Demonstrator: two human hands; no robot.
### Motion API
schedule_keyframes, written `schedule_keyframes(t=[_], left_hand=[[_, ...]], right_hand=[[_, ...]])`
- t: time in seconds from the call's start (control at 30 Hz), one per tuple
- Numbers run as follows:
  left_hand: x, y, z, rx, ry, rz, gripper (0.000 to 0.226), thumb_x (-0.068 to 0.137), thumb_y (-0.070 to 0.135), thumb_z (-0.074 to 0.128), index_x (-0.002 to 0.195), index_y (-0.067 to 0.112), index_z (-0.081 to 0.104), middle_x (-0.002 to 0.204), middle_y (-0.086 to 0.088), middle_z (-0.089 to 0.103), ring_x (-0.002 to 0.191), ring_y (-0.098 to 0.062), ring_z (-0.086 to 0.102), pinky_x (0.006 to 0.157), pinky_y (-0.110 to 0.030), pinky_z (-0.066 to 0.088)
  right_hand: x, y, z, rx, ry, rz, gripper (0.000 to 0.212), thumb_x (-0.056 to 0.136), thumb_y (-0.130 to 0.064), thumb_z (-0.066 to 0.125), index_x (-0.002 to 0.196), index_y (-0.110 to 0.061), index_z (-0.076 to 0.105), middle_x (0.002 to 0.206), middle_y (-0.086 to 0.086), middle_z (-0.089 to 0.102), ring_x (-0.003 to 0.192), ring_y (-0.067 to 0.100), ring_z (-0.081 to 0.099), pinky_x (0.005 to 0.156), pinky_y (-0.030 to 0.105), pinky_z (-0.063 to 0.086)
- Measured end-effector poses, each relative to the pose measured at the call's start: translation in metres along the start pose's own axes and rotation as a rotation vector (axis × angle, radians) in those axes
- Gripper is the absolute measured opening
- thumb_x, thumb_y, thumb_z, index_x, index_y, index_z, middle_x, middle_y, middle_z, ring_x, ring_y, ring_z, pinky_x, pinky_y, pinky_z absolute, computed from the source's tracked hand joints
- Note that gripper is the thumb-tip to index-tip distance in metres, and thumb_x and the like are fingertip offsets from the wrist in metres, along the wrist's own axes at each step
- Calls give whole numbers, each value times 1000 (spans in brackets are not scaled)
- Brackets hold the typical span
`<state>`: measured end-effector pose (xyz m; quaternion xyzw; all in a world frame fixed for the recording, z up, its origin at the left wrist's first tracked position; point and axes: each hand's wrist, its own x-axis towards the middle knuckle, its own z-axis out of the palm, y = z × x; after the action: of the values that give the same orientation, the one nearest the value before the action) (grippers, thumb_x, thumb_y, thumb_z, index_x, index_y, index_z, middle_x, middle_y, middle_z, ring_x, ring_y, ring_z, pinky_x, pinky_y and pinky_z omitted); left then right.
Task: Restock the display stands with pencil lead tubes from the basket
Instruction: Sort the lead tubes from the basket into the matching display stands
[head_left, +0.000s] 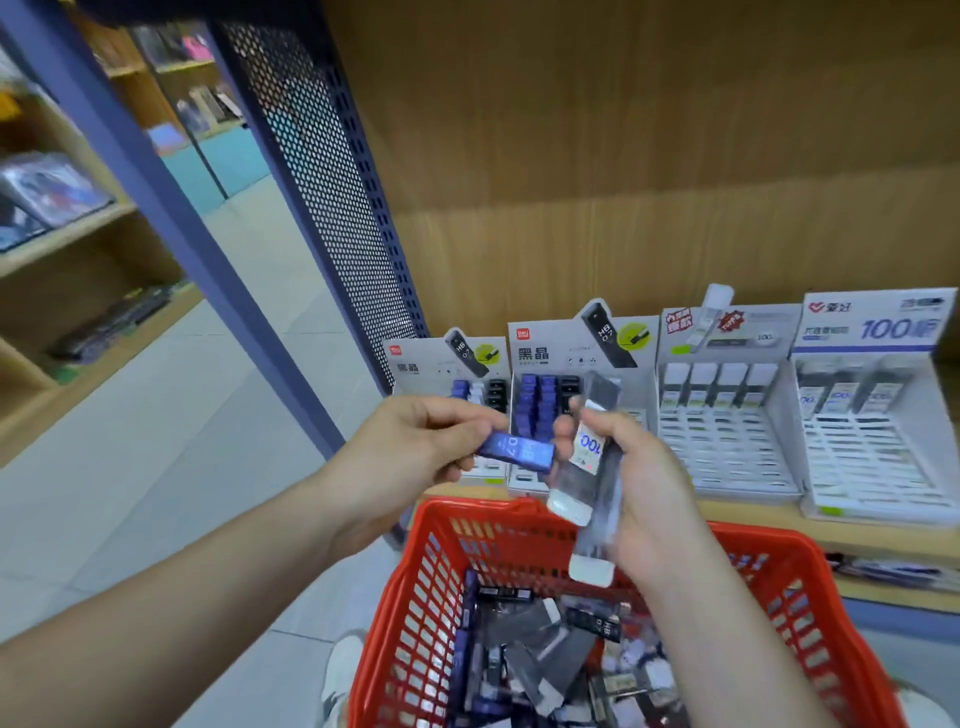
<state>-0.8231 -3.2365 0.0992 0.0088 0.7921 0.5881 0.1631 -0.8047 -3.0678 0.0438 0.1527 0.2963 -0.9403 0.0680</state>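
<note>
Two hands work above the red basket (457, 506): our left hand (415, 441) pinches a blue tube (519, 453) lying crosswise, the blue-stocked stand (550, 354) straight beyond it; our right hand (644, 483) clutches clear tubes (597, 483) upright.

We count 4 display stands (727, 447), 1 basket (779, 551) below the left hand (415, 441) holding 1 blue tube (519, 452), right hand (649, 483) holding 2 clear tubes (584, 457).

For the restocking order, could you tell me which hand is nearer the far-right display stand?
Right. The right hand, holding clear tubes, is two stands left of that far-right display stand; the left hand, pinching a blue tube, is farther left, before the leftmost stand.
</note>
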Motion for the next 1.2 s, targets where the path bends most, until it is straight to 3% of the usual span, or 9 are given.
schedule_keyframes(t=[0.1, 0.2, 0.4, 0.47, 0.57, 0.67, 0.77, 0.9, 1.2], left_hand=[[-6, 4, -5, -44, 28, 68, 10, 84, 5, 68, 90, 10, 73, 65, -1, 64, 59, -7, 56, 58, -16, 47], [-7, 6, -7, -35, 57, 133, 16, 81, 1, 70, 94, 10, 71, 73, -6, 69, 65, -10, 62, 63, -17, 51], [4, 1, -14, -31, 91, 148, 14, 85, 0, 66, 92, 11, 72, 71, -4, 70, 63, -11, 63, 62, -16, 52], [11, -2, -19, 72, 111, 167, 14, 82, 1, 70, 88, 13, 73, 69, -4, 67, 61, -10, 61, 61, -16, 51], [35, -13, -39, 212, 214, 172, 14, 82, 3, 71, 86, 16, 72, 74, -10, 67, 62, -15, 59, 68, -29, 54], [70, -27, -61, 330, 333, 131, 15, 85, -1, 67, 88, 13, 70, 86, -19, 70, 69, -21, 64, 75, -31, 56], [106, -50, -68, 521, 358, 101, 18, 84, -1, 66, 88, 16, 68, 88, -12, 70, 82, -25, 68, 83, -36, 56], [142, -80, -64, 744, 321, 120, 16, 86, 6, 66, 99, 15, 69, 90, -2, 69, 88, -16, 64, 82, -26, 51], [174, -112, -60, 798, 282, 178, 18, 87, 6, 65, 100, 14, 74, 88, 0, 70, 83, -18, 65, 79, -24, 48]], right_hand=[[-8, -4, 9, -356, -77, -21, 12, 89, -16, 69, 93, -13, 58, 67, 0, 50, 44, 8, 37, 37, 18, 32], [-13, -10, 21, -614, -195, -17, 15, 88, -5, 69, 92, -12, 56, 59, -3, 44, 42, 8, 34, 38, 19, 29], [2, -11, 24, -884, -214, 17, 18, 89, -4, 69, 97, -11, 55, 69, 6, 63, 45, 10, 39, 43, 21, 33], [11, -3, 17, -864, -175, 50, 16, 90, -10, 70, 99, -12, 56, 69, 4, 67, 46, 9, 40, 44, 22, 34], [27, 17, 3, -669, -54, 163, 18, 94, -20, 66, 107, -9, 60, 70, 4, 65, 45, 9, 39, 40, 20, 33], [44, 34, -15, -407, 41, 302, 27, 94, -14, 61, 118, -2, 61, 69, 5, 58, 43, 11, 39, 39, 20, 32], [58, 49, -30, -186, 65, 367, 31, 96, -9, 50, 124, -2, 60, 73, 9, 58, 48, 15, 45, 44, 24, 41], [67, 63, -35, -165, 38, 386, 27, 100, -8, 45, 120, -3, 62, 83, 20, 69, 57, 26, 62, 51, 35, 53], [75, 74, -34, -214, -38, 422, 26, 100, -12, 48, 118, -6, 65, 88, 21, 71, 64, 26, 67, 61, 38, 59]])
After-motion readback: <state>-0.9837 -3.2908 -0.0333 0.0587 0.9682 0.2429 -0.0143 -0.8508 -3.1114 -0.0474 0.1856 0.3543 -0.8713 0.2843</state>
